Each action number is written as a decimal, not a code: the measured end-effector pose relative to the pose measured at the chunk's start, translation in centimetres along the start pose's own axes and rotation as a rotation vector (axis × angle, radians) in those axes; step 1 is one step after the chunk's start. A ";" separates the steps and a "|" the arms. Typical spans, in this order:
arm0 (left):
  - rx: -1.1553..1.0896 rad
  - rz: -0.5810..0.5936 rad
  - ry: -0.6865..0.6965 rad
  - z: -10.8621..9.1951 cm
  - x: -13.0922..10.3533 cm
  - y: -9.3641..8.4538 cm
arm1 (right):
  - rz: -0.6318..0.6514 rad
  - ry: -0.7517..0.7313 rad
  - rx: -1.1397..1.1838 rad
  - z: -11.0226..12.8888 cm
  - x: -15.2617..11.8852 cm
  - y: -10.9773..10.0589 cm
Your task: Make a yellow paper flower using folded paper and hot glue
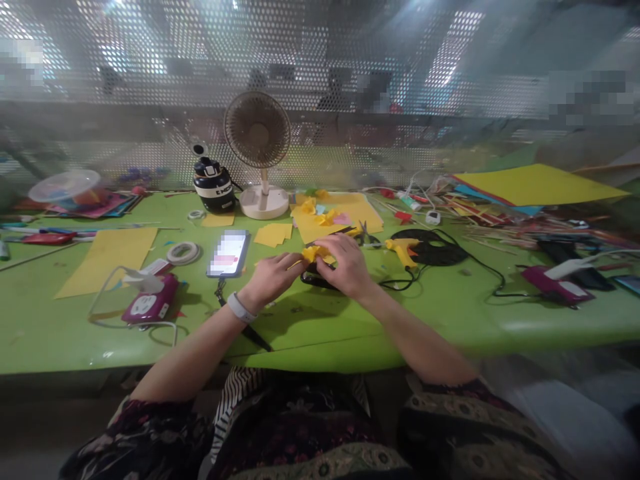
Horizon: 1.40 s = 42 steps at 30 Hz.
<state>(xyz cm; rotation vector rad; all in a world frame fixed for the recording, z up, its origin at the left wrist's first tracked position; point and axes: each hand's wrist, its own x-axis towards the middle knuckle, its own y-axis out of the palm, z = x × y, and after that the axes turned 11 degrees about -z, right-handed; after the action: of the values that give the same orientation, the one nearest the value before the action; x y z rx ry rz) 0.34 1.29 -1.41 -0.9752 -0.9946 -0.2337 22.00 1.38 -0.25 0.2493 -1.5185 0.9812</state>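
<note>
Between my two hands is a small folded yellow paper piece [311, 253], above a black object on the green table [200, 347]. My left hand [273, 279] pinches its left side. My right hand [346, 264] curls round its right side, thumb and fingers on the paper. Just behind, more yellow paper pieces [327, 217] lie on a yellow sheet [367, 207]. Scissors [366, 233] and a yellow glue gun [403, 251] rest to the right of my right hand.
A fan [264, 203] and a black bottle [214, 187] stand at the back. A phone [229, 253] lies left of my left hand. Purple power strips [153, 303] with cables sit at both sides. Coloured sheets [535, 185] are stacked at the back right.
</note>
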 end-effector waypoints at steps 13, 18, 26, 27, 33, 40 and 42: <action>-0.019 0.047 0.028 0.4 -0.2 0.1 | 0.123 0.002 -0.007 -0.2 0.3 -0.3; -0.335 -0.099 -0.271 -0.1 0.4 0.2 | 0.079 0.001 0.024 0.0 0.3 -0.6; -0.628 -0.210 -0.505 0.1 0.5 0.8 | 0.005 -0.115 0.058 -0.4 0.3 -0.5; -0.639 -0.210 -0.513 0.1 0.5 0.9 | 0.021 -0.115 0.057 -0.5 0.4 -0.5; -0.650 -0.199 -0.508 -0.1 0.7 0.6 | 0.123 -0.056 0.059 -0.9 0.5 -0.5; -0.633 -0.195 -0.479 -0.2 0.8 0.6 | 0.061 -0.076 0.069 -0.8 0.4 -0.5; -0.626 -0.201 -0.469 -0.2 0.8 0.6 | 0.061 -0.071 0.072 -0.8 0.4 -0.4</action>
<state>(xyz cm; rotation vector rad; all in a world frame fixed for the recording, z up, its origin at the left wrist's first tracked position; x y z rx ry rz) 1.22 1.72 -1.22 -1.5435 -1.4971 -0.5196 22.78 1.81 0.18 0.2932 -1.5651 1.0863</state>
